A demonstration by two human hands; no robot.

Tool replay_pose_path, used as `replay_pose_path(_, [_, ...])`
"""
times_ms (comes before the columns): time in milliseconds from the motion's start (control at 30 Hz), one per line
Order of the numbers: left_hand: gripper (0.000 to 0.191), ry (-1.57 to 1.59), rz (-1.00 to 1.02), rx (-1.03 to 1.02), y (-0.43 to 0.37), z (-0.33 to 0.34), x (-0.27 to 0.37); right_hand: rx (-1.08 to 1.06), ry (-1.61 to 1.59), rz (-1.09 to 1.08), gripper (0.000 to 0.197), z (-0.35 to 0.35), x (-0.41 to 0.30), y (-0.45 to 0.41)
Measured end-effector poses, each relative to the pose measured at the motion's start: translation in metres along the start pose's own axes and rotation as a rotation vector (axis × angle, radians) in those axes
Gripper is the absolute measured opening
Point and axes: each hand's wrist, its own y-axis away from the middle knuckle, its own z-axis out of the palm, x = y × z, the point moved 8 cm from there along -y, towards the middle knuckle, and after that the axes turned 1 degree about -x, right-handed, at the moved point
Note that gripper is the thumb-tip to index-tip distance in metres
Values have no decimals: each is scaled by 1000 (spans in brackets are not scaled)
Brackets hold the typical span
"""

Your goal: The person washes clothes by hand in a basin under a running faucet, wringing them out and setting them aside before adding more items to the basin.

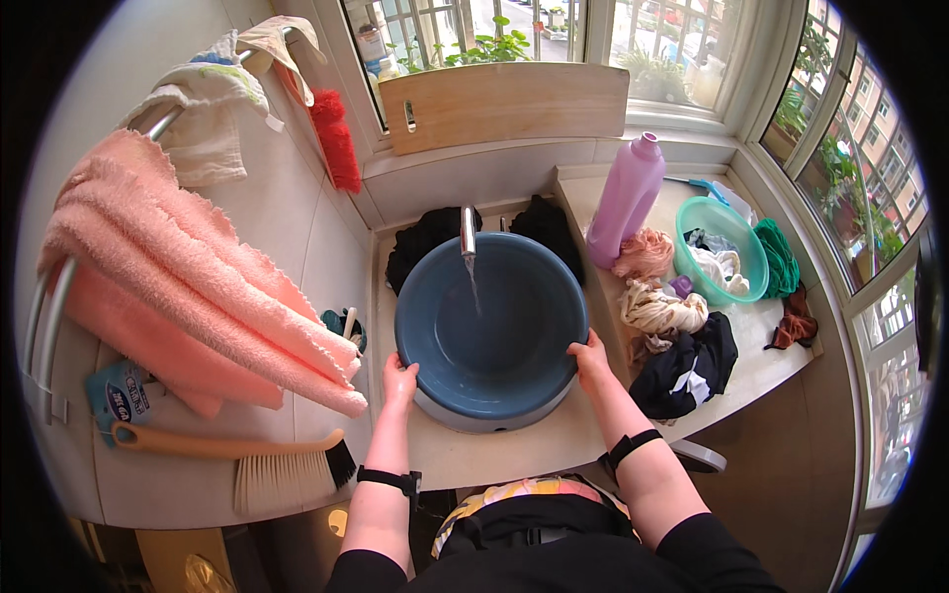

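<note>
A round blue plastic basin (493, 370) stands under a chrome faucet (468, 230), and a thin stream of water (475, 285) runs down into it. My left hand (400, 382) grips the basin's left rim, thumb on top. On the opposite side my right hand (591, 359) has hold of the right rim. Only a little water seems to lie in the bottom. Beneath the basin, the light rim of a sink (511, 422) shows at the front. Dark cloth (422, 241) lies behind the basin on the left, with more black cloth (549, 230) behind on the right.
On the right counter are a purple detergent bottle (626, 200), a mint-green bowl (752, 289) of small laundry, green cloth (778, 259) and a black garment (686, 367). Pink towels (193, 267) hang on the left rail, above a bench brush (289, 467). A wooden board (504, 104) leans at the window.
</note>
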Motion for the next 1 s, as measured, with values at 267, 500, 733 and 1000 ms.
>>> replay_pose_path(267, [38, -13, -90, 125, -13, 40, -15, 266, 212, -95, 47, -22, -27, 0])
replay_pose_path(500, [38, -45, -234, -15, -27, 83, -58, 296, 352, -335, 42, -4, -84, 14])
replay_pose_path(733, [40, 75, -248, -66, -5, 95, -14, 603, 696, -294, 54, -49, -57, 3])
replay_pose_path(1000, [34, 84, 110, 173, 25, -26, 33, 233, 543, 167, 56, 25, 36, -6])
